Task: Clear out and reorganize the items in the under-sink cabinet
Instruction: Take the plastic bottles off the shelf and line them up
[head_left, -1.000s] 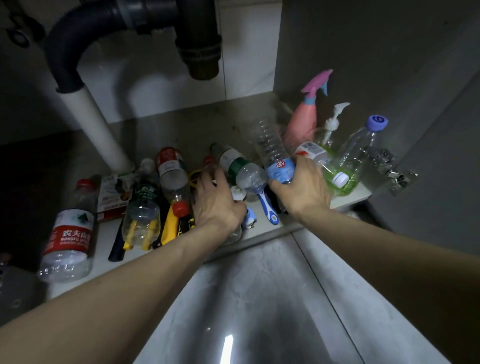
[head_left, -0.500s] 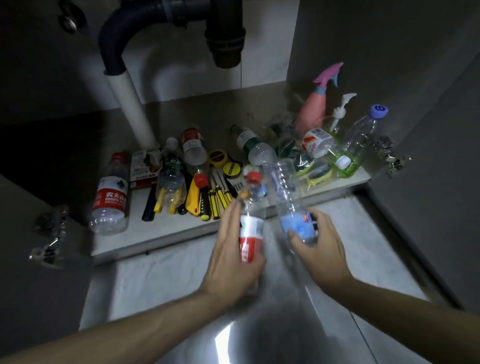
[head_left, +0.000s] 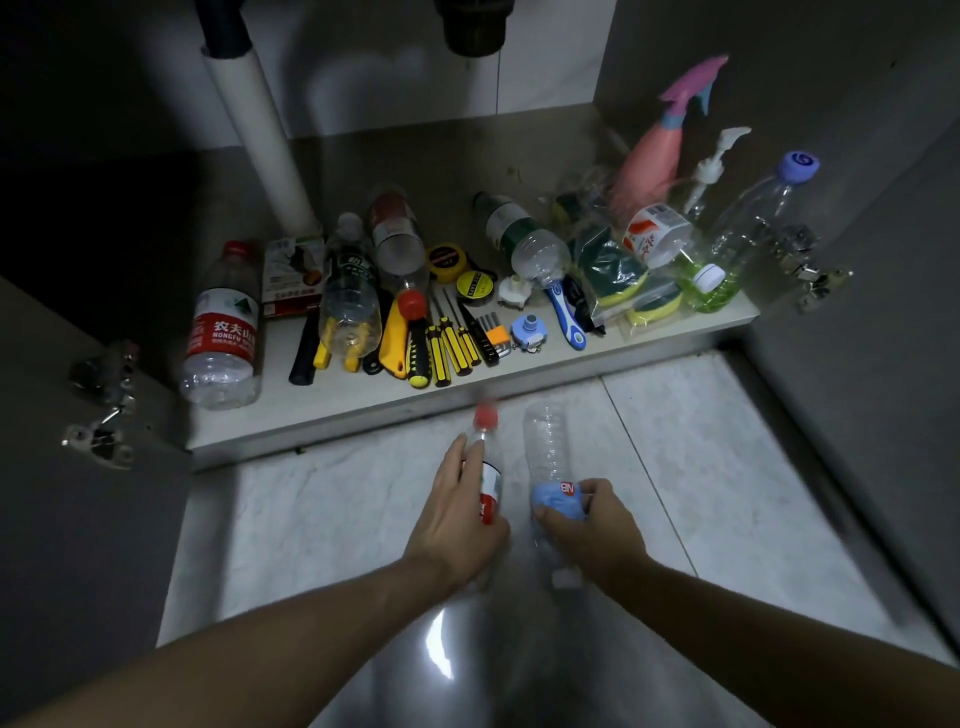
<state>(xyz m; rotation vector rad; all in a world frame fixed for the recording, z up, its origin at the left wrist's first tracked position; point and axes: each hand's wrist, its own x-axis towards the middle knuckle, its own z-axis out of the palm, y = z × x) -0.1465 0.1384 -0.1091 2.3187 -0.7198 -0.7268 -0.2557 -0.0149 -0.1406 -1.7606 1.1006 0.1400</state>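
Both hands loaded, over the tiled floor (head_left: 291, 519) just in front of the cabinet shelf (head_left: 332, 415).
Left hand (head_left: 457, 525) wrapped round red-cap bottle (head_left: 488, 467), cap pointing 12 o'clock.
Right hand (head_left: 592, 525) gripping blue-label bottle (head_left: 550, 467) at the label, cap end toward 6 o'clock, base at 12; empty by the look of it.
Bottles side by side, near-parallel; probably being pulled out as a pair for staging on the floor.
Further out at 12 o'clock, shelf crowded: screwdrivers (head_left: 452, 343), tape rolls (head_left: 460, 270), sponges (head_left: 623, 280).
Nongfu bottle (head_left: 223, 327) at 10 o'clock, well apart from the hands.
Pink spray bottle (head_left: 654, 161) and green-liquid bottle (head_left: 727, 254) at 1 o'clock.
Clearing barely begun, judging by the pile.
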